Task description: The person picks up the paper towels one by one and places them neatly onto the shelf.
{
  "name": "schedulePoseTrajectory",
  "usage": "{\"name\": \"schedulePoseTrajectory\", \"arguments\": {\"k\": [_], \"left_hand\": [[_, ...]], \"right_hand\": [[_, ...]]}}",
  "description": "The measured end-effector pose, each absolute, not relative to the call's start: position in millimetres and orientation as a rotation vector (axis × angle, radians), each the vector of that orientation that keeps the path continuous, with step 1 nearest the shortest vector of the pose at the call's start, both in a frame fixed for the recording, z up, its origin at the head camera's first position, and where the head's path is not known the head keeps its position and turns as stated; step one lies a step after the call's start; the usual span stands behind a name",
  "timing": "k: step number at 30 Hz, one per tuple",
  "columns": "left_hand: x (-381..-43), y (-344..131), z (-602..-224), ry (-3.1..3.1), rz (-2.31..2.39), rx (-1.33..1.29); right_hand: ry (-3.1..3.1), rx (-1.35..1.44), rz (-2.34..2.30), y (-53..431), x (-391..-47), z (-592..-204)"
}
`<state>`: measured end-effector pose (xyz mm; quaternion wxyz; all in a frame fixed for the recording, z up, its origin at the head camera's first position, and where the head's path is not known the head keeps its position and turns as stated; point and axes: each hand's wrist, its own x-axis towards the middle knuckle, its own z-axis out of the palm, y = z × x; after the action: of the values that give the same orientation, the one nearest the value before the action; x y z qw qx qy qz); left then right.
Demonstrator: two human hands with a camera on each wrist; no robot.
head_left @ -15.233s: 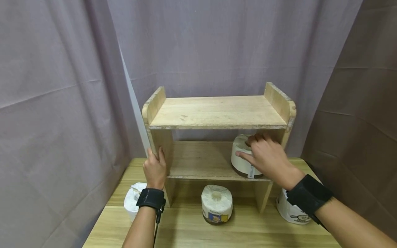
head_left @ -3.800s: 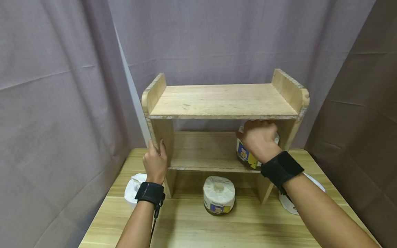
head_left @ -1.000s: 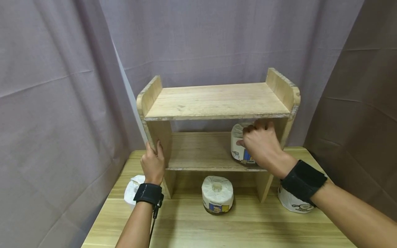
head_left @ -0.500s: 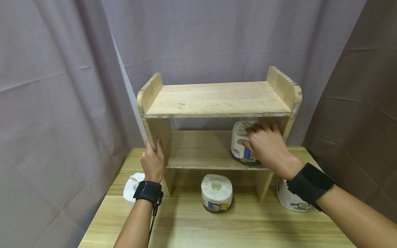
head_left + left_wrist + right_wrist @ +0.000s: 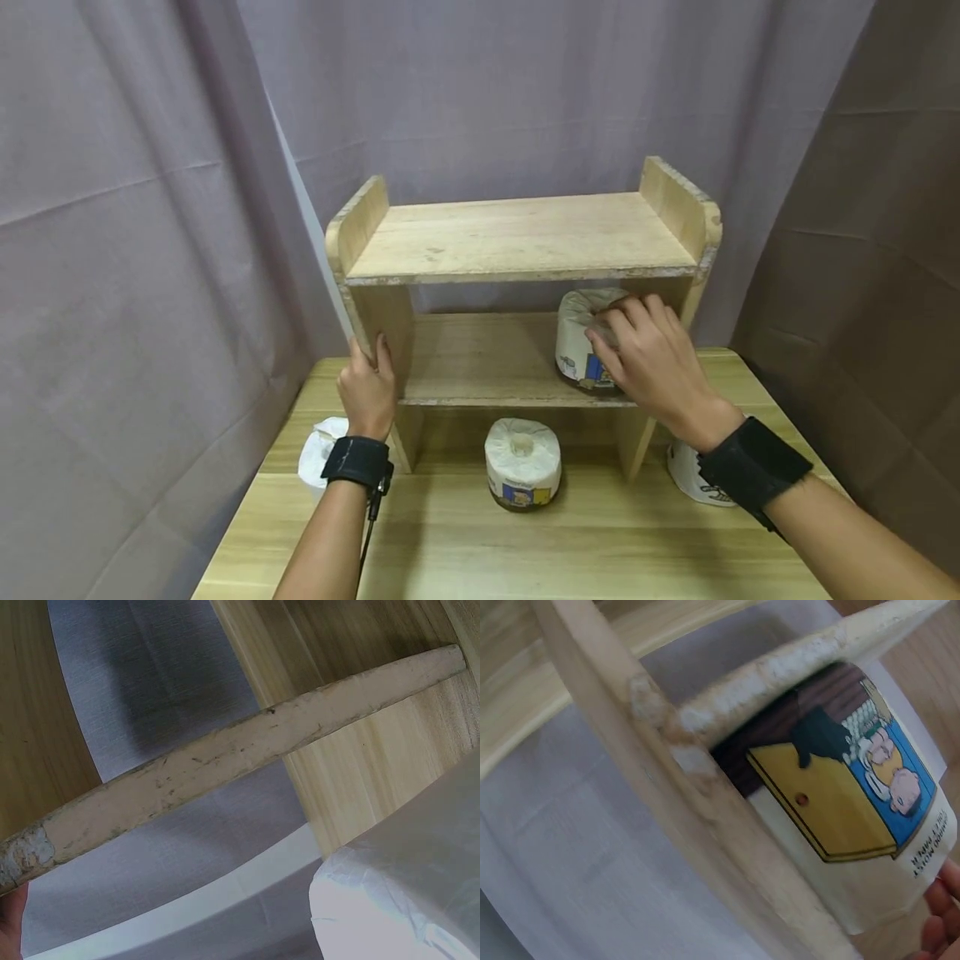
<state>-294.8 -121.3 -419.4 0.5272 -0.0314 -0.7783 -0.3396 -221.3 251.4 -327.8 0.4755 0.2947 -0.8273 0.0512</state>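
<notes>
A two-tier wooden shelf [image 5: 517,237] stands on the table. My left hand [image 5: 367,387] grips its left side panel; in the left wrist view the panel's edge [image 5: 187,769] runs across and only a bit of the hand [image 5: 10,922] shows. On the middle board, at the right, sits a wrapped toilet paper roll [image 5: 572,342]. Over its upper right side is my right hand [image 5: 652,358], fingers loosely bent, thumb in front. The right wrist view shows the roll's printed door picture [image 5: 832,802], with fingertips [image 5: 946,881] at the top rim; contact is hard to tell.
Below the middle board, a similar toilet paper roll [image 5: 510,479] stands on the wooden table [image 5: 480,550]. A white roll [image 5: 311,458] is left of the shelf, and another [image 5: 686,475] is partly hidden behind my right wrist. Grey curtains [image 5: 510,100] hang behind.
Over several seconds the roll on the middle board has turned, showing a different side. During the last second it stays still while my right hand shifts right and loosens. My left hand keeps its grip.
</notes>
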Motion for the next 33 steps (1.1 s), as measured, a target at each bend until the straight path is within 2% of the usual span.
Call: {"name": "schedulePoseTrajectory", "arguments": {"k": [12,23,33], "left_hand": [[-293,-134,-424,-1.847,-0.783,-0.056],[-288,-156,-427,-1.849,-0.792,-0.022],[-289,-155,-429,-1.850,-0.777,-0.033]], "right_hand": [[-1.783,0.726,0.335,249,-209,-342],[-1.719,0.373,0.772,245,-209,-371],[-1.847,0.187,1.114,255,-202,-412]]}}
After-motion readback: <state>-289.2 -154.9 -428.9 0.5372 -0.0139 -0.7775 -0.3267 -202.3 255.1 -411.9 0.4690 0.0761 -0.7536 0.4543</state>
